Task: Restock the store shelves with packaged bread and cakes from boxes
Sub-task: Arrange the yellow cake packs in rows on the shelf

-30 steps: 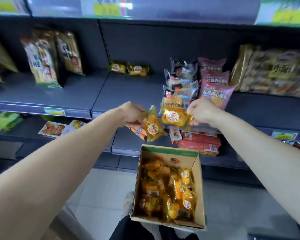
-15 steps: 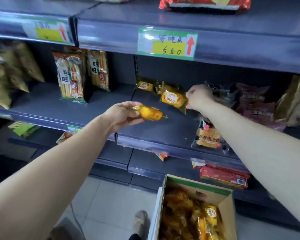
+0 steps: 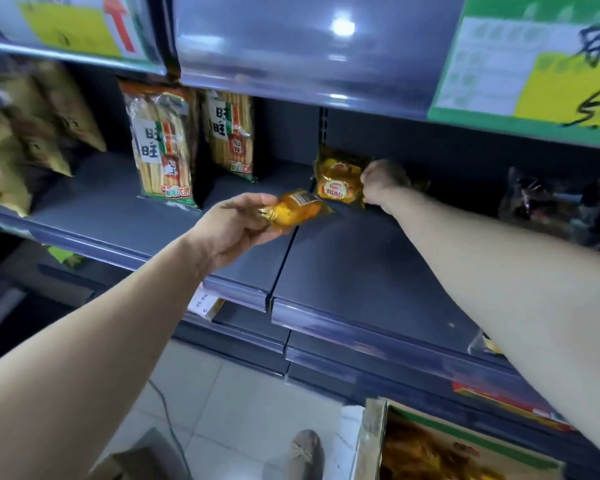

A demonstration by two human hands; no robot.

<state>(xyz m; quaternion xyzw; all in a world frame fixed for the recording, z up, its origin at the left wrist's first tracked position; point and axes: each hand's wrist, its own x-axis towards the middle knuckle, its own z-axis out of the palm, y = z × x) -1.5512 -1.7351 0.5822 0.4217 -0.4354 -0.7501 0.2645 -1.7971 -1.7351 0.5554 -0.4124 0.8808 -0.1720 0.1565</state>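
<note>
1. Your left hand [image 3: 236, 226] pinches one yellow bread packet [image 3: 300, 211] by its crimped end. The packet sticks out flat above the middle shelf [image 3: 361, 271] and is not yet set down.
2. Your right hand [image 3: 383, 180] is at the far side of that shelf, touching the right edge of a standing packet [image 3: 340, 181] by the back panel. Its fingers are hidden behind the knuckles and blurred, so you cannot tell whether they clasp the packet or only steady it.
3. A pinch on the crimp alone is a thin hold. The film looks slick, so the bread packet could slip out and drop past the shelf's near lip.
4. The standing packet looks to have little beside it for support. Let go quickly, or bump it with the one you bring in, and it will likely tip forward.
5. Your right forearm passes near the dark packets [image 3: 541, 202] on the right. A careless sweep back could drag them off.
6. The cardboard box [image 3: 378, 431] at the near right is open-topped and holds a heap of yellow-orange packets. Only a corner shows, so its fill is unclear.
7. On the shelf's left side, two rice-cracker bags [image 3: 163, 150] stand upright, well apart from your work.
</note>
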